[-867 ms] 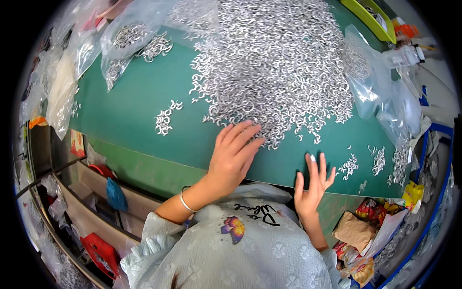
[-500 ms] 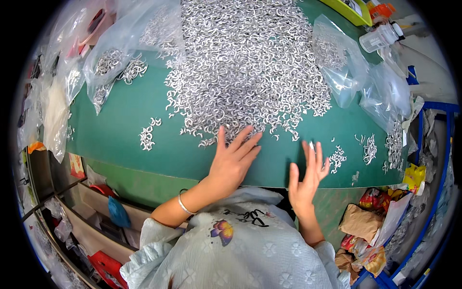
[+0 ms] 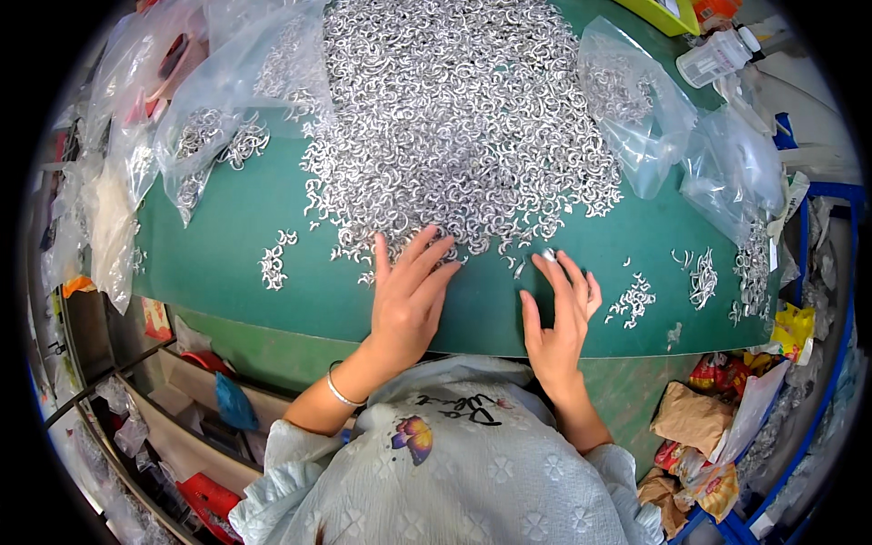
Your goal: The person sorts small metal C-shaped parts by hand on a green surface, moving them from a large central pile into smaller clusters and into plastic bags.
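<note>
A broad heap of small silver crescent-shaped metal pieces [image 3: 454, 136] covers the middle of the green table [image 3: 336, 313]. At its near edge lies my left hand [image 3: 407, 304], palm down with fingers spread, the fingertips touching the closest pieces. My right hand [image 3: 559, 318] is just right of it over bare green surface, fingers apart and thumb out. Something small and whitish shows at its index fingertip; I cannot tell what it is. A loose metal piece [image 3: 519, 269] lies just left of that fingertip. Neither hand visibly grips anything.
Smaller groups of pieces lie left [image 3: 273, 262] and right [image 3: 633, 302] of my hands. Clear plastic bags [image 3: 636, 118] with pieces flank the heap. A clear bottle [image 3: 713, 59] and a yellow-green tray [image 3: 663, 14] are far right. Drawers [image 3: 195, 409] sit below left.
Both hands have shifted left. My right hand has moved farther forward, bringing its index fingertip near a loose piece by the heap's edge. The view has shifted slightly.
</note>
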Demonstrator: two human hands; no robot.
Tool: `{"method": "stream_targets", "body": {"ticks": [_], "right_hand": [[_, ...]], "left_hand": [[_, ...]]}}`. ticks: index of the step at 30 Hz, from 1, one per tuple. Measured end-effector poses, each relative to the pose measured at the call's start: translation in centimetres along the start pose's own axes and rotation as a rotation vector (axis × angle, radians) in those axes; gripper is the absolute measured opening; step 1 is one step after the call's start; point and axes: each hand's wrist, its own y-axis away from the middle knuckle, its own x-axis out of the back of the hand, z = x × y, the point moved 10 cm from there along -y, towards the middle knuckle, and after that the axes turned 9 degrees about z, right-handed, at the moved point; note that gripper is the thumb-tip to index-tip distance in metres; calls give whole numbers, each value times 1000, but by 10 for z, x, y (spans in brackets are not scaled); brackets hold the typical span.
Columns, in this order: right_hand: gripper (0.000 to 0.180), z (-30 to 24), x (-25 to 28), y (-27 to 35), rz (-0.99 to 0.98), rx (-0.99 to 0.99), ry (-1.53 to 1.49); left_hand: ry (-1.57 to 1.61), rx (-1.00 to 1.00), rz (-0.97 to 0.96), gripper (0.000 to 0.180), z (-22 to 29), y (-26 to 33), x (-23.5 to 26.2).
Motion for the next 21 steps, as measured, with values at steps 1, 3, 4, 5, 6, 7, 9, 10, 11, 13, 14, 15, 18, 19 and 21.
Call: {"method": "stream_targets", "body": {"ticks": [1, 3, 4, 5, 6, 7, 9, 10, 11, 13, 14, 15, 18, 19, 21], "right_hand": [[43, 0, -3, -4, 12, 4, -11], [43, -5, -5, -9, 38, 52, 30], [43, -5, -7, -9, 33, 66, 47], [44, -5, -8, -8, 28, 80, 64], [44, -5, -7, -9, 40, 92, 67], [45, -6, -6, -9, 50, 103, 71], [46, -5, -2, -9, 80, 85, 54], [47, -4, -1, -9, 98, 52, 31], [48, -1, 2, -9, 116, 20, 9], [48, -2, 4, -10, 120, -13, -74], [48, -4, 4, -9, 120, -26, -116], [49, -4, 1, -8, 90, -58, -204], [51, -5, -14, 10, -46, -240, -427], [52, -3, -15, 15, -49, -292, -465], [53, 5, -23, 21, -70, -400, -560]], "left_hand": [[26, 6, -7, 25, 4, -2, -1], [76, 5, -8, 26, 10, -1, -3], [101, -2, -2, 27, 12, -1, -5], [126, -10, 4, 29, 14, -1, -6], [125, -19, 16, 29, 17, -3, -4], [123, -19, 20, 29, 18, -4, -3], [122, -19, 28, 29, 21, -4, -2], [140, -21, 23, 31, 22, -4, -3], [159, -24, 18, 32, 24, -4, -5], [216, 5, 20, 35, 26, -4, -6], [253, 37, 29, 35, 26, -3, -6], [289, 70, 39, 36, 26, -3, -6], [364, 25, -14, 41, 33, -2, -8], [398, 19, -35, 42, 32, 0, -8], [375, -21, 7, 38, 32, 7, -6]]}}
